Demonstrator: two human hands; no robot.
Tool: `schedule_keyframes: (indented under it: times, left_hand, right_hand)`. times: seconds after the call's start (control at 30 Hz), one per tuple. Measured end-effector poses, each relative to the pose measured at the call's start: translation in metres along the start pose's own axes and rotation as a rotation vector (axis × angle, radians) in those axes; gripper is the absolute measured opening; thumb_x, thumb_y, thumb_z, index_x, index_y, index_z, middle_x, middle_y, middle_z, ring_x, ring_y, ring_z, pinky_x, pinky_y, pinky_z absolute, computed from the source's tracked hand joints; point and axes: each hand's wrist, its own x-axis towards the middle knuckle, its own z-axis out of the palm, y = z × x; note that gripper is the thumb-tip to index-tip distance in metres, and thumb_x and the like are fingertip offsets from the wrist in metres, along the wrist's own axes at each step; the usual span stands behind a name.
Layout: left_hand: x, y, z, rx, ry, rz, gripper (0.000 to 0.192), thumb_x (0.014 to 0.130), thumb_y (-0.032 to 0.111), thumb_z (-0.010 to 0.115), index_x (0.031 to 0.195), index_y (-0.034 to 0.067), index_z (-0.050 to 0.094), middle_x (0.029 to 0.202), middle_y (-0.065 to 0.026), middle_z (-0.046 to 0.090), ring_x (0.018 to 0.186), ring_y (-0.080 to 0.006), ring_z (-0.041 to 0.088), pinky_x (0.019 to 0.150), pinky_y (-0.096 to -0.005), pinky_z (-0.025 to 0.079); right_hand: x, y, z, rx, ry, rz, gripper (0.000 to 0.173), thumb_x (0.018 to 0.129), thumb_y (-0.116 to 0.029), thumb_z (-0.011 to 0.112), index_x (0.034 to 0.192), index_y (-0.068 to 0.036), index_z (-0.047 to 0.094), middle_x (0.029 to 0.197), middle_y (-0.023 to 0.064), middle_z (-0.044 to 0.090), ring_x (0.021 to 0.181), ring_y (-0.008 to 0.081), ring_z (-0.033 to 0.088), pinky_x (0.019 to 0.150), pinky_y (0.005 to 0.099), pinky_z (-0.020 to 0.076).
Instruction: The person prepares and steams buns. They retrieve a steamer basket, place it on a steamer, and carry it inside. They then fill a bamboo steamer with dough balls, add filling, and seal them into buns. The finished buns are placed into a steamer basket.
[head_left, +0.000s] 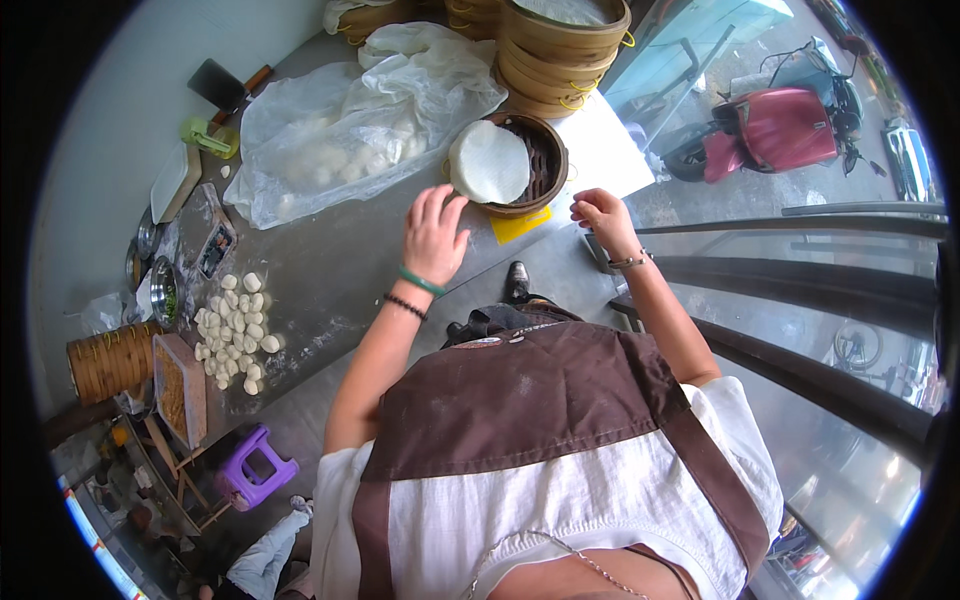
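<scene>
A round bamboo steamer (559, 161) stands in front of me on the worktop. Its slatted base shows on the right side. A white round steamer liner (491, 161) lies over the left part, lapping onto the rim. My left hand (435, 236) is at the liner's lower left edge, fingers spread and empty; whether a fingertip touches the liner cannot be made out. Just right of the steamer, my right hand (606, 217) hovers with loosely bent fingers and nothing visible in it. A yellow card (525, 225) sticks out from under the steamer's near side.
Stacked bamboo steamers (555, 64) rise behind. A plastic sheet (360, 112) covers pale dough pieces at the back left. Small dough pieces (236, 330) lie left, near a tub of filling (180, 390) and a phone (217, 247). A purple stool (259, 469) and a person's leg (266, 551) are lower left.
</scene>
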Motion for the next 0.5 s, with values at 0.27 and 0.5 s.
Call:
schedule_keyframes:
  times: [0.27,0.5]
  left_hand:
    - [0.072,-0.015,0.011,-0.042,-0.024,0.372,0.013,0.069,0.002,0.06,0.081,0.006,0.061,0.091,-0.0067,0.059,0.101,-0.0274,0.052,0.089,-0.0425,0.039]
    - [0.09,-0.013,0.002,0.056,-0.257,0.358,0.018,0.066,0.01,0.066,0.083,0.007,0.061,0.093,-0.0084,0.058,0.104,-0.0273,0.05,0.093,-0.0422,0.036]
  right_hand:
    - [0.028,-0.031,0.008,-0.291,-0.092,-0.198,0.021,0.079,-0.008,0.062,0.098,-0.001,0.058,0.085,0.0123,0.065,0.076,0.0209,0.064,0.068,0.0297,0.0504]
    - [0.051,-0.047,0.037,-0.638,-0.248,-0.707,0.033,0.066,-0.014,0.069,0.095,-0.002,0.057,0.087,0.0119,0.057,0.083,0.0297,0.056,0.074,0.0375,0.046]
